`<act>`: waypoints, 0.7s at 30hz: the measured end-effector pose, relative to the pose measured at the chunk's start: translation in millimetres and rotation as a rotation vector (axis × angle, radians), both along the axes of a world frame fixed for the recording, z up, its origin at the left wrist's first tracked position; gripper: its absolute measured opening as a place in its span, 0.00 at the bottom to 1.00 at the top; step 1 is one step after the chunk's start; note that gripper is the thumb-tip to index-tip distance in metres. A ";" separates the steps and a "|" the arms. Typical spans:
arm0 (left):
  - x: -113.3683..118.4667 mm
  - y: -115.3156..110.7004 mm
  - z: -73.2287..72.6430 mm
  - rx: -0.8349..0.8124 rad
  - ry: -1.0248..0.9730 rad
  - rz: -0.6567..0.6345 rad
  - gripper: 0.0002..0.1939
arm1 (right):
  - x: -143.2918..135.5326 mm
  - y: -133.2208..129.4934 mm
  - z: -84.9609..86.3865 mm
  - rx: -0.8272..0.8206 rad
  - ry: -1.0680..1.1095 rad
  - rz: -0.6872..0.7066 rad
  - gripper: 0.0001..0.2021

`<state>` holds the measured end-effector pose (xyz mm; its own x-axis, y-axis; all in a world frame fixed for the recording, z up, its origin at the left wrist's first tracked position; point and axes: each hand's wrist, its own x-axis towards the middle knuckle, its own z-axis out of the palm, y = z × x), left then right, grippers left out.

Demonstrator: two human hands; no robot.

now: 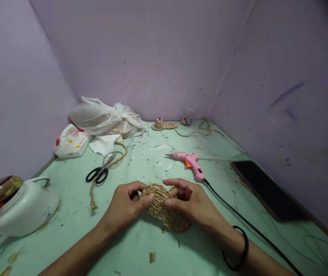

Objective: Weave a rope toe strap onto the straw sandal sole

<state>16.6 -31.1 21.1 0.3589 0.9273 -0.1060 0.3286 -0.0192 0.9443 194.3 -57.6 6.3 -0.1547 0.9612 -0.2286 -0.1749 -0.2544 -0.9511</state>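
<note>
Just above the table's front part, a sole-shaped piece of coiled straw rope (159, 201) is held between both hands, tilted, its ridged face towards me. My left hand (131, 201) pinches its upper left end, thumb on the face and fingers behind. My right hand (188, 195) grips its right side with the thumb on the face; the index finger is lifted off and the other fingertips are partly hidden. Beyond my right hand lies a pink hot glue gun (191, 163) with an orange trigger, nozzle to the left.
Black-handled scissors (102, 170) lie on a rope length (93, 195) at left. A white pot (22, 211) stands nearer. A plastic bag (103, 117), tissue pack (73, 142) and small straw slipper (164, 125) are at the back. A phone (267, 188) and the glue gun's cord (244, 220) occupy the right.
</note>
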 end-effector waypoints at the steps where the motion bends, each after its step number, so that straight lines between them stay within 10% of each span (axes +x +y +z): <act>1: -0.5 0.4 -0.9 0.000 -0.015 0.011 0.12 | 1.8 0.4 2.5 0.023 -0.043 0.011 0.24; 6: -2.8 -0.1 -3.2 0.036 -0.124 0.110 0.09 | 37.9 9.5 12.3 0.332 -0.583 -0.329 0.18; 9: -2.8 -2.8 -4.9 0.115 -0.114 0.217 0.06 | 67.3 21.8 10.2 0.233 -1.023 -0.585 0.23; 16: -4.5 -2.5 -11.2 0.107 -0.139 0.263 0.06 | 76.3 44.9 -5.9 0.081 -1.310 -0.277 0.14; 21: -4.7 -1.0 -12.1 0.061 -0.188 0.270 0.06 | 68.6 42.3 -1.4 -0.067 -0.866 -0.244 0.07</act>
<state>11.9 -32.1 9.0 0.1072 0.9942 -0.0026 0.1500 -0.0136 0.9886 263.0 -15.3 4.9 0.3048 0.9249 -0.2272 0.5391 -0.3642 -0.7595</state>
